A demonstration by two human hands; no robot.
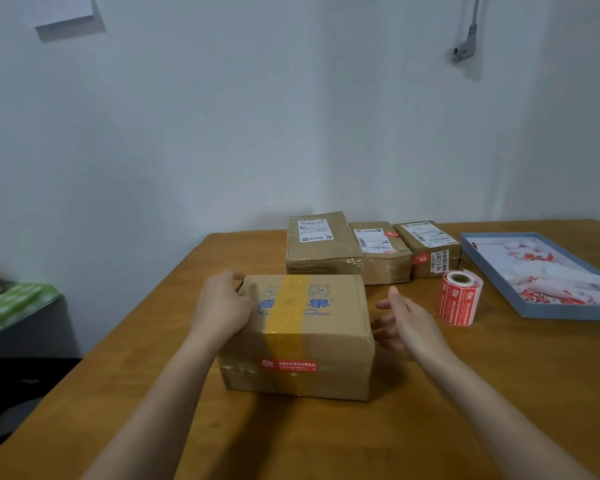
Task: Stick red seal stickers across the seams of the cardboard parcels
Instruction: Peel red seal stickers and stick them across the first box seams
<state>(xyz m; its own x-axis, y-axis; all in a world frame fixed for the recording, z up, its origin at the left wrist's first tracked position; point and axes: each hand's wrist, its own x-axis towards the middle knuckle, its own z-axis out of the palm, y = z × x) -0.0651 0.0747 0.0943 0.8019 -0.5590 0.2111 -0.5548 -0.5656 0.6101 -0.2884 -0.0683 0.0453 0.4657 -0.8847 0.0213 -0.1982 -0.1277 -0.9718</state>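
Head view. My left hand (222, 306) gripped the far left corner of the nearest cardboard parcel (302, 341), fingers curled over its top edge. My right hand (407, 322) hung just beside the parcel's right side, fingers loose and spread, holding nothing; whether the fingertips touched the cardboard, I could not tell.

The parcel sat on the wooden table (430, 410), near the middle. A band of yellow tape (288, 317) ran over its top and down the front face. A red seal sticker (289, 365) lay across that tape on the front face. Blue print showed on the top.

Behind it, three smaller parcels stood in a row, side by side: the left one (323, 244) with a white label, the middle one (378, 254), and the right one (426, 247) with a red sticker on its front.

A roll of red seal stickers (459, 297) stood upright to the right of my right hand. Further right lay a shallow blue-grey tray (492, 271) with white backing scraps and red bits in it.
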